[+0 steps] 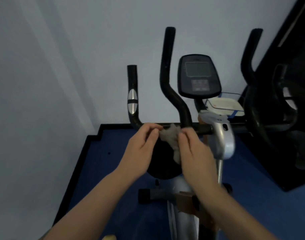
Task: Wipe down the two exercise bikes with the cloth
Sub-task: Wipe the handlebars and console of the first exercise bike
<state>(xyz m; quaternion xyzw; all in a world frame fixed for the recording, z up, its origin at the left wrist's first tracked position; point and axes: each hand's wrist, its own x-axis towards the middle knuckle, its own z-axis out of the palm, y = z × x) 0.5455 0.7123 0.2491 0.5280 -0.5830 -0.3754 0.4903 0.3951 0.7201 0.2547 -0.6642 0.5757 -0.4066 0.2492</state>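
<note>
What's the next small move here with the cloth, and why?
Probably lay the cloth over the black handlebar just behind it and start wiping. Both the left hand and the right hand pinch the cloth, bunched between them in front of the bar, and it does not look pressed to any bike surface yet.

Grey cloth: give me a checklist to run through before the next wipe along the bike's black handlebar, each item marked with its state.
1. Crumpled grey cloth held: ok, the left hand and right hand both pinch it.
2. Cloth at the black horizontal handlebar: ok, its top edge overlaps the bar.
3. Cloth spread flat for wiping: not ok, it hangs bunched.
4. Cloth pressed against the bar: cannot tell.
5. Grey display console out of the wiping path: ok, it sits above the bar.
6. Cloth damp or dry: cannot tell.
</note>
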